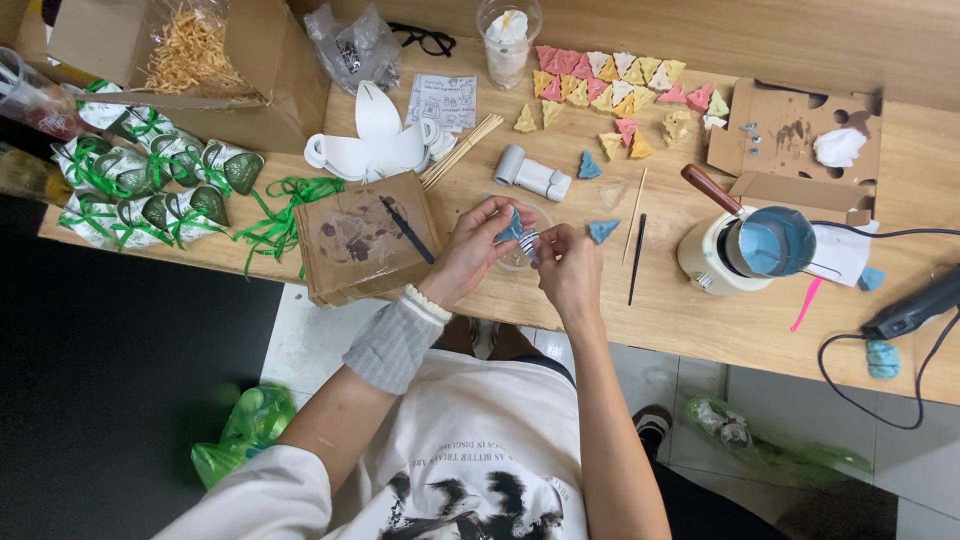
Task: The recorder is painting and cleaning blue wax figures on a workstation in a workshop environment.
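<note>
My left hand (470, 245) and my right hand (568, 262) meet over the table's front edge, both gripping a small blue wax piece in a clear mould (518, 234). A clear round dish (515, 262) lies under them. Beside my right hand lies another blue triangular piece (602, 231), and a third blue piece (589, 166) sits farther back. A grey knitted cuff covers my left wrist.
A melting pot with blue wax (770, 242) stands to the right, near a pink stick (805, 304) and a black tool with cable (915, 312). Several coloured wax triangles (610, 78) lie at the back. Cardboard sheet (362, 238), green-ribboned packets (150, 180) and boxes fill the left.
</note>
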